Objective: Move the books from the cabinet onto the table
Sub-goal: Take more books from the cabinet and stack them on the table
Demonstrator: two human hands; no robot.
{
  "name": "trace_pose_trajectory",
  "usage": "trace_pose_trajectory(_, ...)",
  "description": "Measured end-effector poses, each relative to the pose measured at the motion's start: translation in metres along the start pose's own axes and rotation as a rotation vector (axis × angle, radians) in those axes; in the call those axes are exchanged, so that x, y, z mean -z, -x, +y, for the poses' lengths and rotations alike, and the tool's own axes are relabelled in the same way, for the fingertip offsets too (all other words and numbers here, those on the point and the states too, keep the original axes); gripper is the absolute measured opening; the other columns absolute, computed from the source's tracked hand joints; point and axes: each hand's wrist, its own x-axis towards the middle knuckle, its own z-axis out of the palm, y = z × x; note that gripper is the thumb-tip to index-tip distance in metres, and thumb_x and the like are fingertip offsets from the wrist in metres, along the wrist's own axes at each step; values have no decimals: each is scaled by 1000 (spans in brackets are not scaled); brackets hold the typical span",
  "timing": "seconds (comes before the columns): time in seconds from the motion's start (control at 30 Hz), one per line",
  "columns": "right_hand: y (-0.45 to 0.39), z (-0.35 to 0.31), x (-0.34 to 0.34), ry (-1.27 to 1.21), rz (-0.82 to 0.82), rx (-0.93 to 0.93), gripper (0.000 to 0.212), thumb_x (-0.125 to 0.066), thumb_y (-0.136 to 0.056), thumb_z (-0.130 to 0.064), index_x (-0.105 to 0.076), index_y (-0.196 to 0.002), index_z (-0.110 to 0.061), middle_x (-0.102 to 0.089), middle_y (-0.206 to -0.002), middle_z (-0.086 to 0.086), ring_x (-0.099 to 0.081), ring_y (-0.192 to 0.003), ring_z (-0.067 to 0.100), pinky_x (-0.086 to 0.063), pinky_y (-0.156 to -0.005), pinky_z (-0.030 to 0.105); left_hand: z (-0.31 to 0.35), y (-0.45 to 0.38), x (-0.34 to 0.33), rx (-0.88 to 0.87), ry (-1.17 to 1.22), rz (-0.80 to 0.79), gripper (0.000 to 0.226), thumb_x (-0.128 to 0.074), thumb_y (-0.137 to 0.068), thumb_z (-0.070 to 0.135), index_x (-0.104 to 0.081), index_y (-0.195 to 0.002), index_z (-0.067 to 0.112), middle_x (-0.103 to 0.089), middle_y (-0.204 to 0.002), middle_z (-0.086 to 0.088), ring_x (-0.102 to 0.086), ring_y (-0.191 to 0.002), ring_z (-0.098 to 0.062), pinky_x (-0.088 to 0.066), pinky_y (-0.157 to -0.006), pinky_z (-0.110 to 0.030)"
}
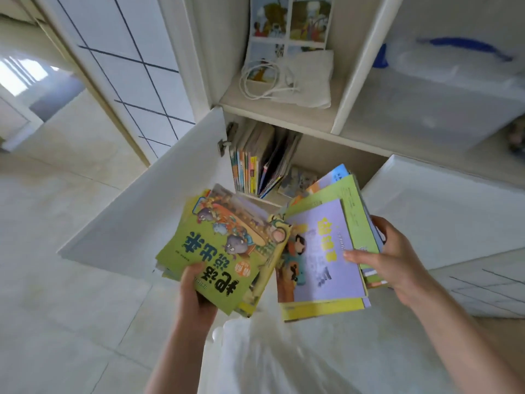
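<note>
Books fill both my hands: left hand (196,294) clamps a green-covered stack (224,251), right hand (395,257) pinches a purple-topped stack (321,251), both before the open cabinet (326,149), more books (255,163) upright inside.

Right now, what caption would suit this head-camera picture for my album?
Left hand and right hand each hold picture books before an open cabinet where more books stand.

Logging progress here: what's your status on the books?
Left hand gripping green-cover stack. Right hand gripping purple-cover stack. More books upright in cabinet. No table in view.
</note>
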Motion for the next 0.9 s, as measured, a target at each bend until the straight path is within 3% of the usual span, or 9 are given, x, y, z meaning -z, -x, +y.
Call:
trace_pose_trajectory(0.07, 2, 0, 7, 47, -43, 48, 62, -83, -65, 4, -59, -113, -26, -76, -87, -8, -74, -76, 14, -59, -66, 41, -11, 18, 4, -25, 20, 42, 23, -43, -92, 14, -62, -105, 18, -74, -87, -7, -69, -82, -27, -54, -78, -47)
trace_pose_trajectory(0.17, 6, -1, 14, 125, -137, 125, 59, -82, -67, 2, -57, -114, -24, -75, -88, -8, -73, -74, 12, -58, -61, 33, -36, 50, 8, -89, 105, 100, 25, -49, -87, 16, -61, -109, 18, -72, -94, -9, -68, -87, -29, -52, -83, -49)
trace_pose_trajectory(0.27, 13, 1, 16, 230, -250, 213, 64, -84, -65, -4, -56, -119, -25, -74, -97, -4, -72, -84, 16, -58, -74, 38, -62, 86, 13, -154, 213, 192, 31, -50, -88, 17, -60, -117, 16, -69, -103, -13, -66, -94, -32, -51, -89, -52)
trace_pose_trajectory(0.4, 34, -2, 12, 336, -392, 331, 57, -82, -67, -1, -55, -109, -28, -71, -94, -10, -69, -84, 10, -56, -85, 40, -96, 147, 27, -295, 303, 302, 26, -46, -91, 13, -61, -112, 17, -73, -95, -9, -71, -85, -25, -58, -72, -43)
trace_pose_trajectory(0.47, 52, 0, 4, 409, -466, 394, 59, -82, -67, -3, -52, -109, -31, -69, -100, -8, -68, -92, 15, -55, -90, 43, -115, 181, 40, -359, 344, 366, 27, -46, -91, 12, -60, -113, 18, -74, -93, -7, -71, -84, -25, -58, -70, -42)
trace_pose_trajectory(0.57, 83, 5, -12, 520, -576, 485, 72, -82, -71, -10, -46, -132, -25, -59, -119, -5, -57, -108, 15, -46, -99, 34, -139, 222, 61, -444, 387, 452, 32, -47, -90, 11, -61, -118, 21, -71, -106, -11, -68, -98, -31, -54, -83, -52)
trace_pose_trajectory(0.7, 136, 14, -38, 657, -735, 633, 68, -79, -75, -11, -46, -133, -23, -57, -91, -23, -51, -75, 0, -41, -77, 21, -169, 283, 88, -565, 486, 646, 31, -53, -89, 6, -66, -113, 22, -68, -114, -14, -66, -102, -33, -52, -88, -54)
trace_pose_trajectory(0.8, 177, 27, -63, 755, -846, 731, 62, -79, -72, -11, -49, -124, -29, -67, -92, -14, -65, -78, 4, -51, -65, 20, -191, 334, 111, -622, 556, 819, 28, -60, -87, 3, -66, -111, 16, -71, -103, -10, -69, -91, -27, -57, -73, -42)
trace_pose_trajectory(0.9, 226, 46, -90, 811, -973, 789, 60, -79, -70, -12, -47, -116, -34, -68, -91, -13, -69, -79, 9, -59, -68, 33, -216, 387, 138, -719, 535, 1015, 25, -62, -85, -1, -68, -105, 14, -75, -95, -5, -71, -88, -25, -58, -67, -38)
